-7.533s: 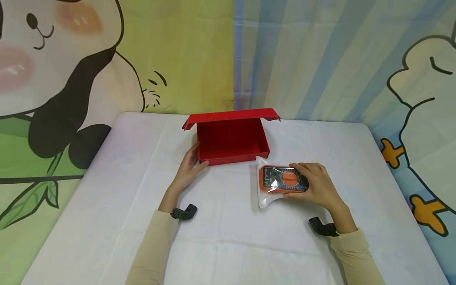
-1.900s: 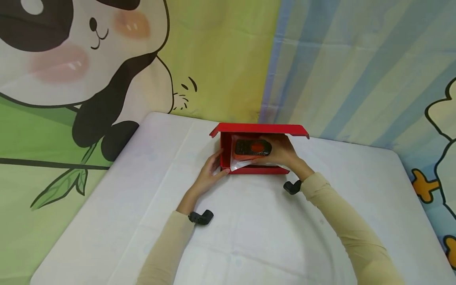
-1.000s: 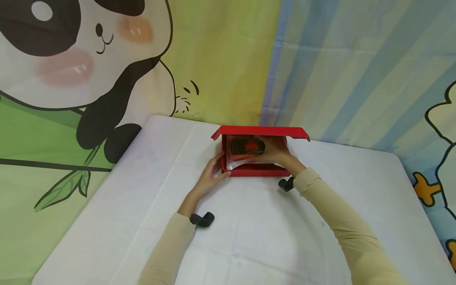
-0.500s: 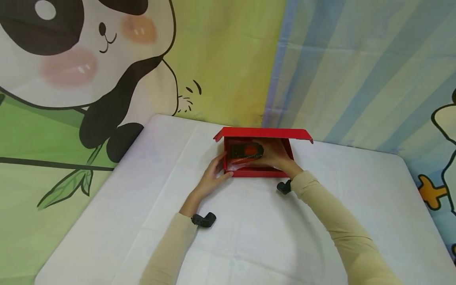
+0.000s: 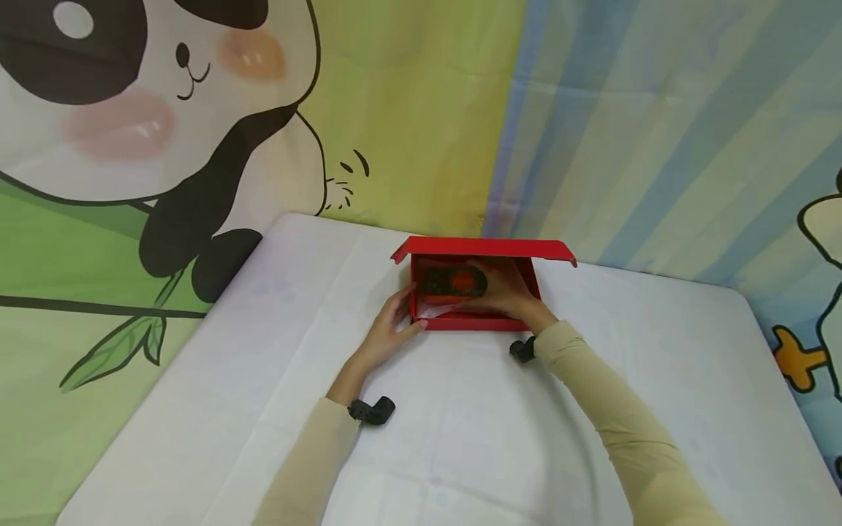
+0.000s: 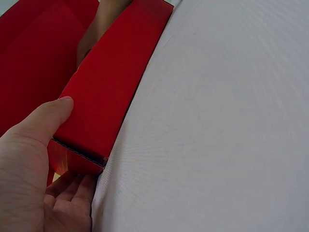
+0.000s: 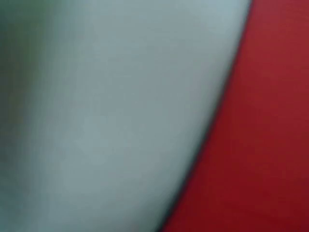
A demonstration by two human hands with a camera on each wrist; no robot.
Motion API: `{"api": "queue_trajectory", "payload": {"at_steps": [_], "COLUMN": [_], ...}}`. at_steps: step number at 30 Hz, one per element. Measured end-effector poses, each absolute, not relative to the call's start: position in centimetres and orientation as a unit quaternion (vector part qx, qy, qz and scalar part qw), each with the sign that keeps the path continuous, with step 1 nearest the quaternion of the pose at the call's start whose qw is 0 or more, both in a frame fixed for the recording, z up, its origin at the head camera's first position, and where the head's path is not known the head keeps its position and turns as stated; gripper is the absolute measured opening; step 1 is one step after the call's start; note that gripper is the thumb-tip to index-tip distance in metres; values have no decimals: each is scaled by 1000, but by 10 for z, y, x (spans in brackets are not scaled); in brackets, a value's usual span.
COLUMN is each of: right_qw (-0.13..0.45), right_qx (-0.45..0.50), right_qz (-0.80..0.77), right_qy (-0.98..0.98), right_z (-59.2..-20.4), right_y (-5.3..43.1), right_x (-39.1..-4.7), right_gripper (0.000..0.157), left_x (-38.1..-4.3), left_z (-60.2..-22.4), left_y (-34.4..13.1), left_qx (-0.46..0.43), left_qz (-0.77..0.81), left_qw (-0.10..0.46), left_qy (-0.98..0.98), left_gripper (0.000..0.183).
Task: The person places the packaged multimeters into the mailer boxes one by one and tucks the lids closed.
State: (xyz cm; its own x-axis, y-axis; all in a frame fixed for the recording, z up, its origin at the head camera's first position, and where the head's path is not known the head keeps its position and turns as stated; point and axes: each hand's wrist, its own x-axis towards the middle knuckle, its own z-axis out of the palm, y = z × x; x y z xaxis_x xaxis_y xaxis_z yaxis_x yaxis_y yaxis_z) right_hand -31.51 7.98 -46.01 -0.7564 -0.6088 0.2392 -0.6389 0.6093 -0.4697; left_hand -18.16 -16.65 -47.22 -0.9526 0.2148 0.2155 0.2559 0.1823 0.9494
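Inside the red box (image 5: 475, 322), the multimeter (image 5: 450, 282) lies between the right hand (image 5: 508, 289), gripping it, and the left hand (image 5: 388, 331), pinching the box.

A white, round-cornered, cloth-covered surface (image 5: 447, 453) stood against a printed fabric backdrop (image 5: 401, 175), where a black-and-white cartoon panda (image 5: 164, 135) with pink cheeks loomed over green cartoon leaves (image 5: 108, 354) at left, a yellow panel (image 5: 414, 88) adjoined a blue-striped one (image 5: 658, 131), and an orange cartoon foot (image 5: 797, 358) showed at right.
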Motion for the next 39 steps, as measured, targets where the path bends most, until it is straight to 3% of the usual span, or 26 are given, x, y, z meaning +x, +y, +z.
{"api": "queue_trajectory", "payload": {"at_steps": [5,14,21,30,39], "right_qw": [57,43,40,50,35], "right_qx": [343,322,315,320,307], "right_qz": [218,195,198,169,145], "right_qy": [-912,-925,-927,-931,-940], "right_z": [-464,-464,-464,-463,-456], "right_y": [79,77,77,75,73], "right_x": [-318,-316,-315,-314,-310], "right_gripper": [79,83,84,85,88], "left_x": [-186,-198,-199,-186,-184], "left_z": [-479,-507,-503,-472,-473], "left_y": [-168,-173,-172,-169,-172], "left_qx": [-144,-134,-143,-145,-138], "left_qz": [-615,-611,-621,-616,-623], "left_qw": [20,22,22,13,3], "left_qy": [-775,-780,-771,-775,-770], "left_gripper": [74,76,76,74,74]}}
